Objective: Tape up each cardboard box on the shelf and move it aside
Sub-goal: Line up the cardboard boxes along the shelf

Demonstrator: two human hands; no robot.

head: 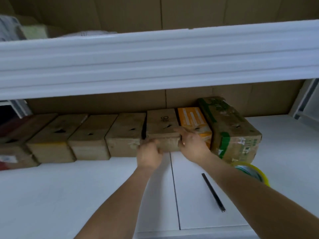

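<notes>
On far shelf (pixel 51 195), left hand (pixel 149 155) & right hand (pixel 192 144) grip marked box (pixel 161 125) by its corners; prob. pulling it out; next needs tape roll (pixel 253 171), near right.

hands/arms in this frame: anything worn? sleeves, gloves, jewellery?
Both forearms are bare as far as the frame shows: no sleeves, gloves or watch visible. The right hand has what looks like a thin ring on one finger. The left hand shows nothing worn.

Dim, soft indoor light with a cool cast; no glare. The whole frame is slightly blurred, most at the left edge. Wide-angle bending curves the upper shelf edge (pixel 155 62).
</notes>
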